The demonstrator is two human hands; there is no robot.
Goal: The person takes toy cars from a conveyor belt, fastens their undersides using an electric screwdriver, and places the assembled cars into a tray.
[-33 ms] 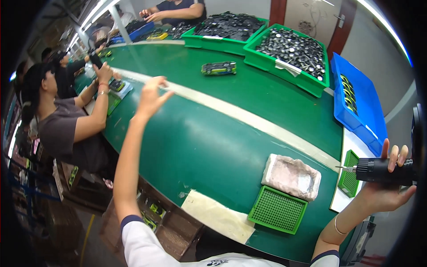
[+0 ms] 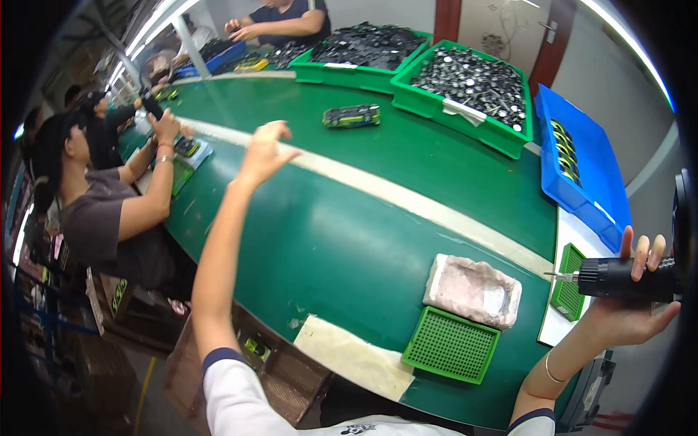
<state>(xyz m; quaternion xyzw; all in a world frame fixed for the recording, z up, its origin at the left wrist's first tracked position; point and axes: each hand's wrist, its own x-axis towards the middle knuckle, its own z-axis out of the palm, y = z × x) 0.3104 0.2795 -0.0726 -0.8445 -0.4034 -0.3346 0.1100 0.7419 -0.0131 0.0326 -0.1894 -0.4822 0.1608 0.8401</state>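
My left hand (image 2: 267,154) is stretched out over the far part of the green table, fingers bent and thumb apart, with nothing in it. Nearest to it, farther right and not touched, lies a black and yellow-green toy car (image 2: 352,115). At the right edge, my right hand (image 2: 631,320) is wrapped around a black electric screwdriver (image 2: 618,280), held level with its bit pointing left. Below and left of the bit are a whitish padded tray (image 2: 443,289) and a green perforated tray (image 2: 451,345) on the table.
Green bins (image 2: 418,103) of small dark parts stand at the back. A blue bin (image 2: 556,190) with yellow-green parts is at right, near a small green tray (image 2: 568,283). A cream sheet (image 2: 352,356) lies at the near edge. A co-worker (image 2: 109,211) works at left; another person (image 2: 291,29) sits across.
My left hand has moved to the right, closer to the toy car. The view has shifted slightly. My right hand still grips the electric screwdriver in nearly the same place.
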